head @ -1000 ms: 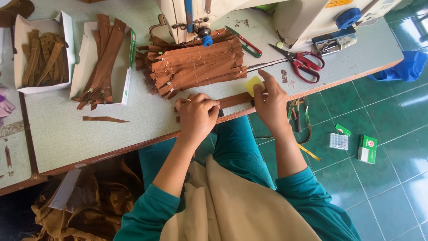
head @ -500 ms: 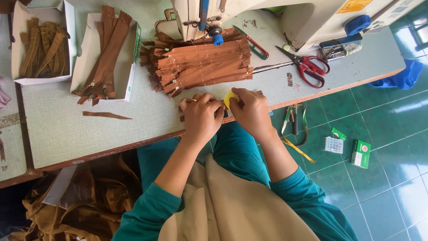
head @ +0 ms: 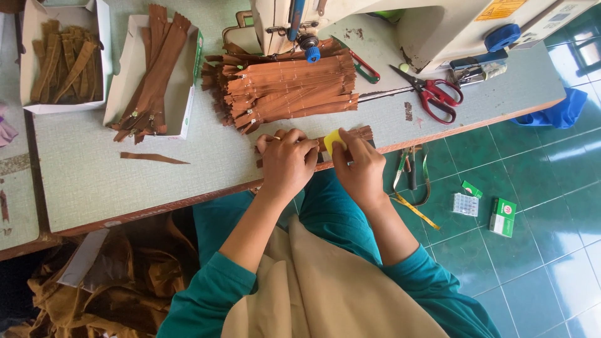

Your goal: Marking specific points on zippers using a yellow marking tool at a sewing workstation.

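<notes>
Far-left box [head: 37,107]: white, open, filled with short brown strips.
Second box [head: 128,69]: white, holding longer brown zippers that stick out over its front edge.
Loose strip [head: 153,159]: lies alone on the table [head: 81,181].
Zipper stack [head: 285,91]: a thick brown pile under the sewing machine [head: 388,22].
Left hand [head: 287,161]: fingers curled, pressing a brown zipper [head: 360,133] flat at the table's near edge.
Right hand [head: 359,168]: pinches a small yellow piece [head: 333,141] against that zipper.
Scissors [head: 432,94]: red-handled, right of the stack.
</notes>
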